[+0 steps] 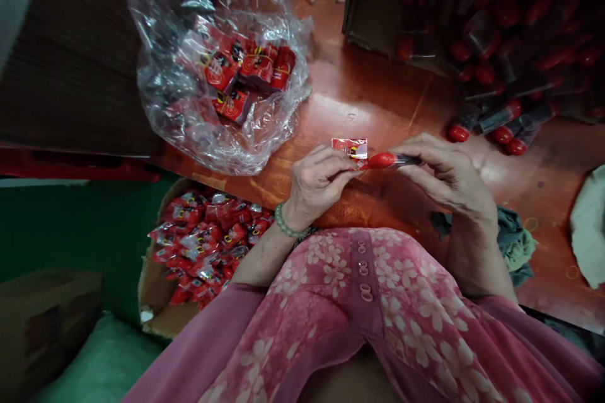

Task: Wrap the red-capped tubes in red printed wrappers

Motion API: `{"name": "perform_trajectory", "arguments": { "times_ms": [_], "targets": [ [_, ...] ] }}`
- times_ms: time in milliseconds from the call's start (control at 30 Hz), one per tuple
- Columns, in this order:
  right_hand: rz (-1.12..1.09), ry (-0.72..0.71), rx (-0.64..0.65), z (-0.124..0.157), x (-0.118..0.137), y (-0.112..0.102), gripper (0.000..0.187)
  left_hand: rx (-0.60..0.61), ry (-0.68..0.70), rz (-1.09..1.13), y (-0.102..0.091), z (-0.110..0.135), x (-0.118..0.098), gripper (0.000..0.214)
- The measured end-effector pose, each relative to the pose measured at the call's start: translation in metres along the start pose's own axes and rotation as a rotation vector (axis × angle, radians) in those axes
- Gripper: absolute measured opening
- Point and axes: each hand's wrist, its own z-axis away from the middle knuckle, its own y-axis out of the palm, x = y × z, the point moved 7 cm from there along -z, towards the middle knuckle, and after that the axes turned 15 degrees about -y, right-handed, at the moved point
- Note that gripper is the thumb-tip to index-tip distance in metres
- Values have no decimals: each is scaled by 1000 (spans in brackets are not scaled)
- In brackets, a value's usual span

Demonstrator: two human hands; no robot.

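Note:
My left hand point(324, 177) pinches a small red printed plastic wrapper point(348, 147) above the table, its printed face showing past my fingertips. In my right hand point(444, 173) is a tube with a rounded red end point(382, 160) and a dark, see-through body. That red end points left and meets the wrapper's edge; whether it is inside the wrapper I cannot tell. My right fingers hide the tube's far end. Both hands are close together in front of my body.
A clear plastic bag point(278, 132) of bundled red wrappers lies at the left. Below it, a cardboard box point(154, 264) holds several red packets point(208, 239). Many red-ended tubes point(501, 116) spill across the right back. A dark cloth point(513, 245) lies by my right forearm on the reddish table point(373, 91).

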Motion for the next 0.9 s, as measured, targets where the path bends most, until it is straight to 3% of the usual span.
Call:
{"name": "perform_trajectory", "arguments": {
  "times_ms": [233, 500, 633, 767, 900],
  "targets": [
    [136, 56, 212, 4, -1, 5, 40, 43, 79, -146, 6, 7, -3, 5],
    [257, 55, 406, 0, 0, 21, 36, 117, 106, -325, 18, 12, -4, 15],
    [210, 56, 407, 2, 3, 11, 39, 85, 95, -227, 14, 13, -1, 11],
    [182, 96, 294, 3, 5, -7, 38, 43, 82, -155, 10, 13, 0, 4],
    [154, 75, 281, -1, 7, -4, 36, 60, 69, -185, 11, 13, 1, 7]
  ]
}}
